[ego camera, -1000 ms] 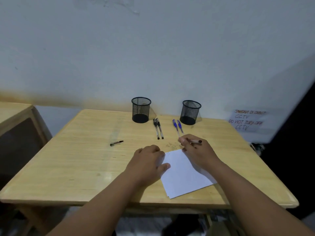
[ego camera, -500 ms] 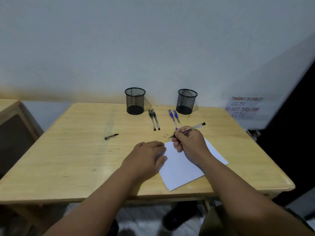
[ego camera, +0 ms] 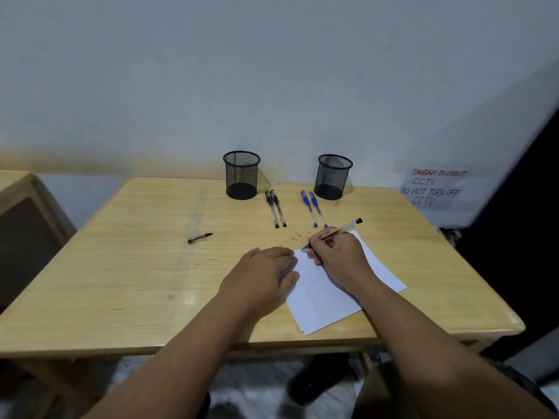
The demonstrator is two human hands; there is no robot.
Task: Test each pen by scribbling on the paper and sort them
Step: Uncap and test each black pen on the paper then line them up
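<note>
**Pen tip at the far corner of the paper**

Clear-barrelled black pen [ego camera: 332,234] is being pinched in the right hand [ego camera: 338,258], with its tip at the far left corner of the white paper sheet [ego camera: 326,300]. The sheet is lying near the front edge of the light wooden table [ego camera: 136,267], right of the middle. The left hand [ego camera: 260,279] is pressing flat on the sheet's left edge, fingers relaxed.

Two black mesh cups [ego camera: 241,175] [ego camera: 332,176] are standing at the back edge. Between them two black pens [ego camera: 276,208] and two blue pens [ego camera: 314,208] are lying in pairs. A black pen cap [ego camera: 199,238] is lying alone toward the left side. A handwritten notice [ego camera: 432,187] is hanging on the wall beyond the back right corner.
</note>
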